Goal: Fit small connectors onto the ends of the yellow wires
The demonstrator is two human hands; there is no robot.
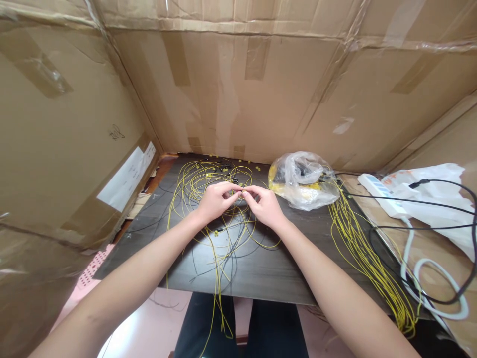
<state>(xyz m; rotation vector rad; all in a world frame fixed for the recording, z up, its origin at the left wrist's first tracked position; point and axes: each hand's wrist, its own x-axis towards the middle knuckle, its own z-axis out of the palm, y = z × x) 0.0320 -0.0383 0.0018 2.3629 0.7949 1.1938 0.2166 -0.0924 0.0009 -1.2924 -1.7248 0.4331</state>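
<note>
- Thumb and forefinger of the left hand [218, 201] and of the right hand [264, 206] look pinched on a small piece [243, 192] at mid-frame, the two hands almost meeting over it.
- Around and below them, yellow wires [182, 179] loop over the dark table [268, 286], a few strands hanging off its edge at the bottom of the frame.
- A yellow bit [215, 232] lies below the left hand; black bits [224, 166] are strewn above both hands.
- Right of centre slumps the bag [305, 179]; a bundle [357, 253] of wires runs down to the lower right, beside the strip [383, 194].
- I'd watch those loops: a forearm or leg catching a dangling strand could drag the tangle along.
- So small a piece could slip from a light pinch and get lost among the bits.
- The fingers hide most of the piece; I can't tell which wire, if any, joins it.
- Crumpled plastic blurs the bag's contents, and the frame cuts off both arms at the bottom.
</note>
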